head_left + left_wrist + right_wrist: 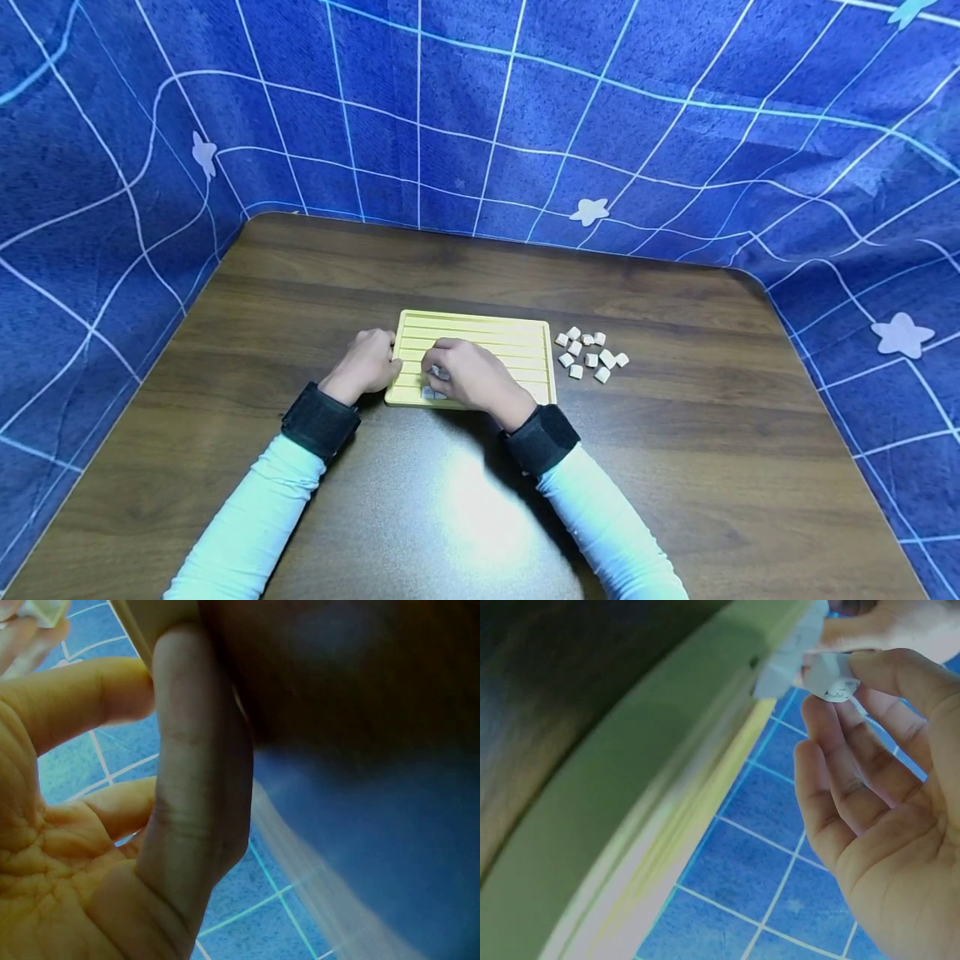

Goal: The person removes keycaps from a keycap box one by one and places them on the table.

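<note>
A yellow ridged board (pixel 517 350) lies on the table. My left hand (pixel 367 365) grips its left edge; in the left wrist view, fingers (pixel 187 742) touch the board (pixel 169 615). Over the board's lower left part, my right hand (pixel 480 375) pinches a small white cube (pixel 831 679) between thumb and fingertips. Dark markings show on one face of that cube. Other pale cubes (pixel 429 392) sit in the board's near row, and in the right wrist view these cubes (pixel 776 673) are right beside the pinched one. Part of the board is hidden under my right hand.
Several loose white cubes (pixel 591 360) lie scattered just right of the board. The brown wooden table (pixel 675 467) has a bright glare spot near its front. A blue cloth (pixel 465 108) with white lines and stars surrounds the back and sides.
</note>
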The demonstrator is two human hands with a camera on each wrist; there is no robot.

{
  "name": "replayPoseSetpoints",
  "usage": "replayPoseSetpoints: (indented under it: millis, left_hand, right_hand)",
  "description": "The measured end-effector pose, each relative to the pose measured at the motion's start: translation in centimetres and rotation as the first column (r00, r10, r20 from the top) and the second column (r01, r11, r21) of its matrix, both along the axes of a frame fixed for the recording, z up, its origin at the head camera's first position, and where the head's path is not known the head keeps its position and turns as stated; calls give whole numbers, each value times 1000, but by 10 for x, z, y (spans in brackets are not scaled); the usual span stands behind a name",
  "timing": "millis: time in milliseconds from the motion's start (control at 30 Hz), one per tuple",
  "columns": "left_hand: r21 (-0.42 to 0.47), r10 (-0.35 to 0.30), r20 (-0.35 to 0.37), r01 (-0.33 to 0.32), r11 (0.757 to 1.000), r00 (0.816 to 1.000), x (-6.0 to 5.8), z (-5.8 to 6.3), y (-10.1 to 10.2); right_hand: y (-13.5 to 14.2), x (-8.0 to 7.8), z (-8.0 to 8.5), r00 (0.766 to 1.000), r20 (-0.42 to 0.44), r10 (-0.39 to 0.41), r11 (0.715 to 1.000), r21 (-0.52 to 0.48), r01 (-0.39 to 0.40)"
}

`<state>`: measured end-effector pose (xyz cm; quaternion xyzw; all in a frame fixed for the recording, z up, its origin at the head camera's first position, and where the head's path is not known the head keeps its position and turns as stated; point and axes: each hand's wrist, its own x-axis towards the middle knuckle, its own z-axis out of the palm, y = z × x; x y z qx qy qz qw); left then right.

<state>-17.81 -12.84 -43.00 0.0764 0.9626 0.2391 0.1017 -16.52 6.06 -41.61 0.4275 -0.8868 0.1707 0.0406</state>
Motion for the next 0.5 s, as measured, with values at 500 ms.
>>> replayPoseSetpoints:
  millis: [500]
  left_hand:
    - [7, 2, 50, -2, 1000, 999, 0, 2, 0]
  right_hand:
    - [53, -2, 9, 997, -47, -66, 988, -145, 59]
